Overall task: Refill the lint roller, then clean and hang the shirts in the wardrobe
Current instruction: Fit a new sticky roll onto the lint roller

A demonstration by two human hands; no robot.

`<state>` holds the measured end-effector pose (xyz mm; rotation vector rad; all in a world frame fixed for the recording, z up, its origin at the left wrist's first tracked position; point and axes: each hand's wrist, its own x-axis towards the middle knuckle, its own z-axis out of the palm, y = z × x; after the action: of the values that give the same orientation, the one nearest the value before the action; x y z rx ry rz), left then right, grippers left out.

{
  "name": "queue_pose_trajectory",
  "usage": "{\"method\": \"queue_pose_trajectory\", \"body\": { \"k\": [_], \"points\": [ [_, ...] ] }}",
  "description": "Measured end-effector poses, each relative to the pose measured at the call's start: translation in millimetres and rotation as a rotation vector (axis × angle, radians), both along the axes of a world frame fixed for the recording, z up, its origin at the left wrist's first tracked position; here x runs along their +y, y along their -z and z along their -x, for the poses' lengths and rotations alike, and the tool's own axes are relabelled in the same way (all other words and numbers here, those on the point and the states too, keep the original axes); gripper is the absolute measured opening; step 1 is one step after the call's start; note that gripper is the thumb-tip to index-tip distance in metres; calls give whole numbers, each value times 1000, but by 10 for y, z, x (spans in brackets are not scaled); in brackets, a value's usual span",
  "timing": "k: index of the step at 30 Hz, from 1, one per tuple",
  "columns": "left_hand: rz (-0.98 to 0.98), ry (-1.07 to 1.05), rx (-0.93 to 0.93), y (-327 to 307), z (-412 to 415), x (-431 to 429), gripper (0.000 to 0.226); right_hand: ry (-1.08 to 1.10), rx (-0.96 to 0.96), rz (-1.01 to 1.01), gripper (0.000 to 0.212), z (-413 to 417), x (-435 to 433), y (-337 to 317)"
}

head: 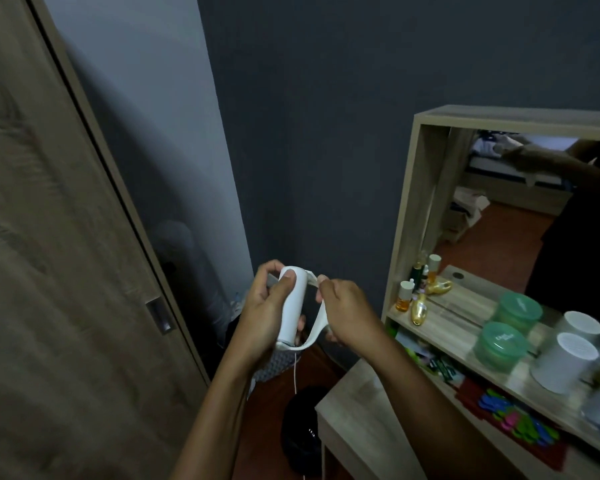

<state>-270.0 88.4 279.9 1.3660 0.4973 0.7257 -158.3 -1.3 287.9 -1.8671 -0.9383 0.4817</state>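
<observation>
My left hand (262, 315) grips a white lint roller refill roll (294, 306), held nearly upright in front of me, thumb pressed near its top end. My right hand (345, 311) pinches a white strip of sheet (317, 329) peeled off the roll; the strip curves from the roll's top down to its lower end. The roller's handle is hidden behind my left hand. No shirts are visible.
The closed wooden wardrobe door (66, 271) with a recessed metal pull (160, 315) fills the left. A dressing table (368, 407) with mirror (520, 209) stands right, carrying perfume bottles (405, 295), green jars (499, 346) and white cylinders (565, 362). A dark bag (300, 424) lies on the floor.
</observation>
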Motion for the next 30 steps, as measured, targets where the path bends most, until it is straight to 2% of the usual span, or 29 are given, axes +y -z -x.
{"method": "queue_pose_trajectory", "body": {
  "k": [7, 12, 15, 18, 23, 24, 26, 27, 30],
  "points": [
    [-12, 25, 2, 42, -640, -125, 0, 91, -54, -24, 45, -574, -137, 73],
    [30, 18, 46, 193, -1180, -221, 11, 124, -17, 3, 42, -1027, -314, 231],
    [76, -3, 74, 295, -1497, -293, 12, 111, 29, 57, 35, -1317, -433, 378],
    [133, -8, 100, 456, -1801, -377, 12, 124, -2, 87, 22, -1588, -566, 531],
    [233, -27, 154, 743, -2228, -528, 13, 179, 69, 46, 38, -2005, -731, 869],
    [246, -39, 160, 800, -2297, -543, 12, 147, 174, 47, 40, -2043, -769, 895],
    [258, -69, 187, 926, -2419, -549, 15, 167, 225, 107, 46, -2134, -852, 1022],
    [266, -76, 205, 987, -2472, -558, 16, 190, 169, 149, 46, -2180, -895, 1079],
    [312, -83, 215, 1173, -2610, -594, 15, 202, 186, 303, 33, -2308, -1023, 1309]
  ]
}}
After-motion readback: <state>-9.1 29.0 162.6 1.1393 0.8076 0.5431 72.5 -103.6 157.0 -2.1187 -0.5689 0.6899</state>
